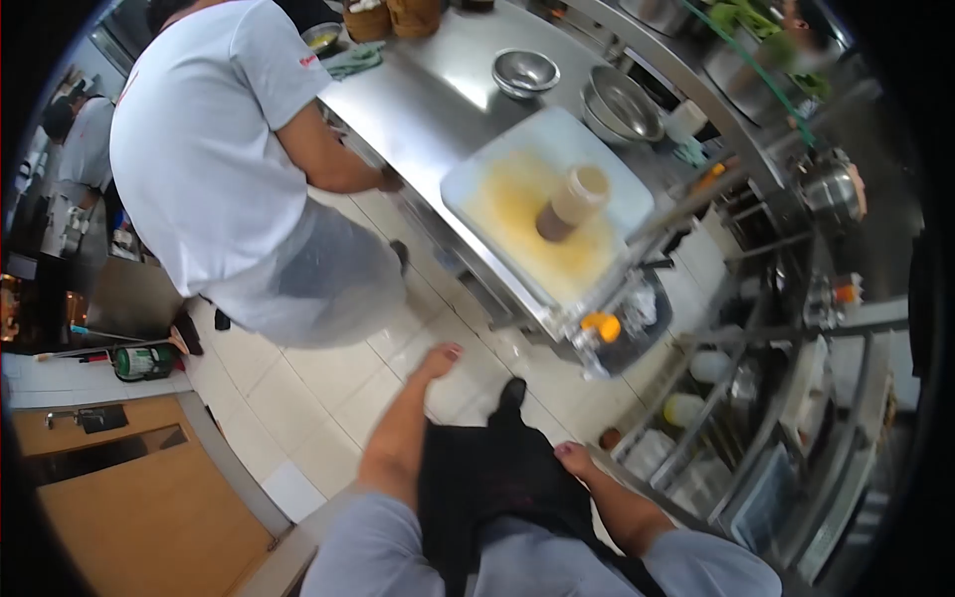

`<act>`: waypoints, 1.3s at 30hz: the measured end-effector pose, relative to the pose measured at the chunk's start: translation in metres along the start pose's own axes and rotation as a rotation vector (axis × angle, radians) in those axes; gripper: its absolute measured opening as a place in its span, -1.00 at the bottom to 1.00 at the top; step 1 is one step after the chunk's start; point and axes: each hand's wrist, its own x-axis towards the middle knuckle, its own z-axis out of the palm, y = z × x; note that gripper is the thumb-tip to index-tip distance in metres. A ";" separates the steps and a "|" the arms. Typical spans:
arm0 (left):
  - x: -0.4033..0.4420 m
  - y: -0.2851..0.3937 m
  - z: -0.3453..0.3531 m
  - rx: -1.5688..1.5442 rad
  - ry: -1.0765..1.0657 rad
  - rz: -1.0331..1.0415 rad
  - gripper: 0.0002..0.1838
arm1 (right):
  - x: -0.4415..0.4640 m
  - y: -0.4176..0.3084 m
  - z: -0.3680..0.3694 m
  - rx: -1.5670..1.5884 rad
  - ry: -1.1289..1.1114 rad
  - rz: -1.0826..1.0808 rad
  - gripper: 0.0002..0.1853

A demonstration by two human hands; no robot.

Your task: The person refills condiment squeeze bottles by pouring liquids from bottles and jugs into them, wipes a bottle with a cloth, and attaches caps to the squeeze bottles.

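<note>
Two bare hands: both lower in view than the cutting board, on the wearer's side of it, well apart from each other and from the board.
Left hand (441, 359): fingers loosely curled, nothing seen in its grip, over the tiled floor (343, 398); exact opening cannot be told.
Right hand (573, 458): fingers partly bent, nothing seen in its grip, beside the black apron (497, 478); exact opening cannot be told.
Cutting board (487, 199): pale, yellow-stained across the middle, lying on the metal tabletop (418, 99), near its end.
Container (572, 204): on the cutting board, brown in its lower part and pale above, touched by neither hand.
Small metal bowl (525, 73): beyond the cutting board, on the tabletop.
Larger metal bowls (625, 104): one in another, close to the cutting board's far edge.
Green cloth (353, 62): beyond the cutting board and to its left, near a wooden-coloured round container (415, 15).
Dark tub (637, 333): below the cutting board's near right corner, with clear plastic and an orange item (600, 326) at it.
Co-worker (214, 149): left of the cutting board, white shirt, one arm reaching to the tabletop's edge, that hand partly hidden.
Metal rack (726, 398): right of the cutting board, holding tubs.
</note>
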 end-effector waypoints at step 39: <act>0.292 -0.078 0.157 0.160 -0.044 0.123 -0.63 | 0.311 0.136 -0.005 0.515 0.004 0.318 -0.54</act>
